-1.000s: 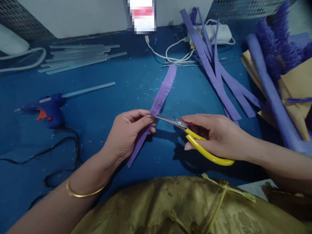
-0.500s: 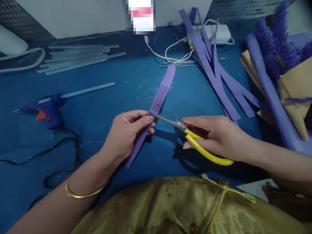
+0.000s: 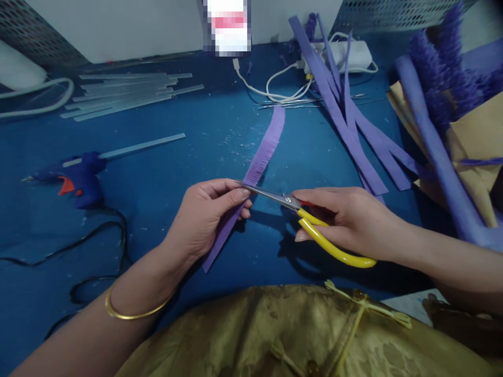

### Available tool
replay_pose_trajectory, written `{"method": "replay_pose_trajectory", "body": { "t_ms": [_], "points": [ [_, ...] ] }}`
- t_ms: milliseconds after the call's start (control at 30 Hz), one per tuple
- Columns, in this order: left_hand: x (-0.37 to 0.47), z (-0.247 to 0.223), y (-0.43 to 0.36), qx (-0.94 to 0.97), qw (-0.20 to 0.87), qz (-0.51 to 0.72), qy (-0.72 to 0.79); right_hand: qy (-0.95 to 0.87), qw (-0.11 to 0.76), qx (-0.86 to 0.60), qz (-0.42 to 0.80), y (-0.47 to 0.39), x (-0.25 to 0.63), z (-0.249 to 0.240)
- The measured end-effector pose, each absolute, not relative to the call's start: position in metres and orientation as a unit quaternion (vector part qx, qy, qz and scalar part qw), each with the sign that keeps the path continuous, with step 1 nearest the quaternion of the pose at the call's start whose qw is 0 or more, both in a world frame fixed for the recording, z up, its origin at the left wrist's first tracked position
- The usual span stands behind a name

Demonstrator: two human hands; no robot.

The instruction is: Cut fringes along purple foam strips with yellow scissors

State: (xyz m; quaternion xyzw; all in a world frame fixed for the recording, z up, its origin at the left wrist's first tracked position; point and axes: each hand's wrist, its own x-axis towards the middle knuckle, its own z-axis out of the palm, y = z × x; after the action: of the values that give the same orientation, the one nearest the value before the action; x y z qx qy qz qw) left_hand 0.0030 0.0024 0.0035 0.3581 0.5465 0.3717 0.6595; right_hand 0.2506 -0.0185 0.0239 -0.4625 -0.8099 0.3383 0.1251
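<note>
Very little has moved since half a second ago: the far end of a purple strip (image 3: 264,149) sits slightly further right, while both hands stay almost where they were. That strip runs diagonally above a blue table (image 3: 165,178), its far part fringed with fine cuts along the right edge. The left hand (image 3: 210,212) pinches it narrowly between thumb and fingers, with the plain lower end hanging out below. On that wrist is a gold bangle (image 3: 135,316).

The right hand (image 3: 351,217) is wrapped around the yellow handles of a pair of scissors (image 3: 271,196), whose blades lie across the strip just beside the left thumb. Whether they are cutting at this instant cannot be told.

To the left lies a blue glue gun (image 3: 88,178) with a clear stick in its back; more clear sticks (image 3: 121,95) are spread behind it. Beyond the right hand, other purple strips (image 3: 338,112) cross one another near thin metal wires (image 3: 291,103). Brown paper (image 3: 477,139) and fuzzy purple stems (image 3: 426,68) stand at far right.
</note>
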Motion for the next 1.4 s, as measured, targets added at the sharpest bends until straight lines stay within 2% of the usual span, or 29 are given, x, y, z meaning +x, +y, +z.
{"method": "replay_pose_trajectory", "body": {
  "t_ms": [500, 1000, 1400],
  "points": [
    [0.0034, 0.0076, 0.0035, 0.34, 0.688, 0.371, 0.523, -0.762, 0.112, -0.471, 0.43, -0.0163, 0.2496, 0.0256],
    [0.0028, 0.0023, 0.0013, 0.36, 0.661, 0.381, 0.537, -0.806, 0.128, -0.483, 0.316, -0.0168, 0.249, 0.0205],
    [0.003, 0.0024, 0.0011, 0.374, 0.646, 0.377, 0.549, -0.804, 0.125, -0.478, 0.331, -0.0173, 0.249, 0.0228]
  ]
}}
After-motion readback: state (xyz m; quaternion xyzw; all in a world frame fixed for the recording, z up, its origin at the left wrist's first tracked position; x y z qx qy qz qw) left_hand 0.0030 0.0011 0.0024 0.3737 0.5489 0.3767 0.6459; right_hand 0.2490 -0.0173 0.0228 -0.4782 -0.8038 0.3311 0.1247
